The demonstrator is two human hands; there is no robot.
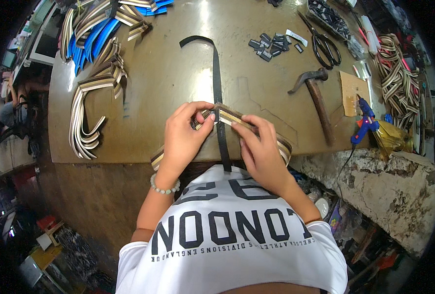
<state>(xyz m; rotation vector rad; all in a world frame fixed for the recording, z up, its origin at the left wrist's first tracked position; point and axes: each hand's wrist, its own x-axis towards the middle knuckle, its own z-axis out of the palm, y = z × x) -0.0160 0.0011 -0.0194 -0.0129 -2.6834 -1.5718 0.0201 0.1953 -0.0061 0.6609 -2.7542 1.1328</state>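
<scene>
A brown, cream and black striped strap (231, 115) lies bent in a peak shape near the table's front edge, its ends hanging toward me on both sides. My left hand (182, 131) pinches it close to the peak, thumb and forefinger pressed together. On the other side, my right hand (262, 149) grips the strap between thumb and fingers. A long black strap (217, 66) crosses at the peak and runs from the middle of the table down to my shirt. Whether the two straps are joined there is hidden by my fingertips.
Striped straps (78, 122) lie bundled at the left, with blue strips (97, 39) behind. Small black pieces (271, 46) are scattered at the back, near scissors (322, 48). A hammer (319, 100), a blue glue gun (364, 122) and a strap pile (398, 78) sit right.
</scene>
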